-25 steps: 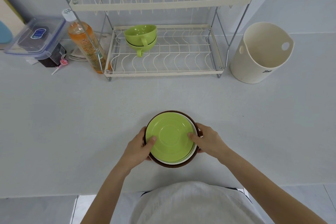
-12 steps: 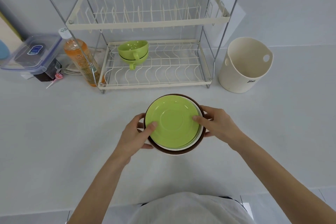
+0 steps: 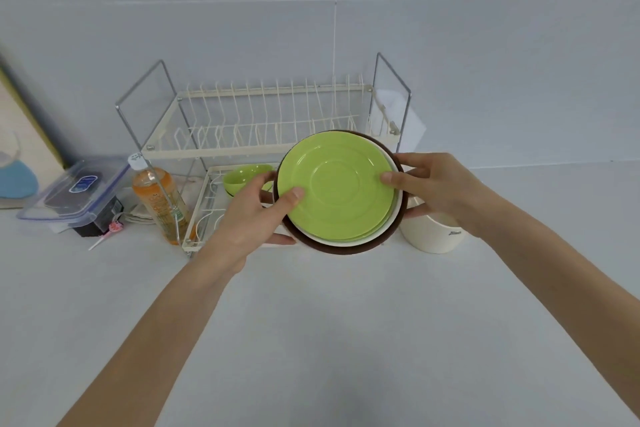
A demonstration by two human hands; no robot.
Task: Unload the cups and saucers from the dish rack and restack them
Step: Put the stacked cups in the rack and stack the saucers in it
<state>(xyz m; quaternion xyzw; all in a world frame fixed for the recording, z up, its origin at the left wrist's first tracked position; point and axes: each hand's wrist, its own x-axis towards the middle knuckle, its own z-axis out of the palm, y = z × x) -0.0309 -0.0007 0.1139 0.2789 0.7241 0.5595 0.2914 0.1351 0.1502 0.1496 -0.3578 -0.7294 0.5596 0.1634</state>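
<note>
A stack of saucers [image 3: 336, 191], green on top, then white, then brown, is lifted off the counter in front of the two-tier dish rack [image 3: 263, 146]. My left hand [image 3: 254, 215] grips its left edge with the thumb on the green saucer. My right hand [image 3: 433, 185] grips the right edge. Green cups [image 3: 242, 178] sit stacked at the left of the rack's lower tier, partly hidden behind my left hand. The rack's upper tier holds nothing.
A cream tub [image 3: 433, 232] stands to the right of the rack, partly behind the stack. Left of the rack are an orange drink bottle [image 3: 157, 199], a lidded plastic box [image 3: 74, 192] and a pink lollipop [image 3: 110, 230]. White counter [image 3: 311, 322] spreads below the hands.
Both hands have raised the saucer stack from the counter and carried it forward toward the rack. The view has tilted up, so the wall above the rack shows.
</note>
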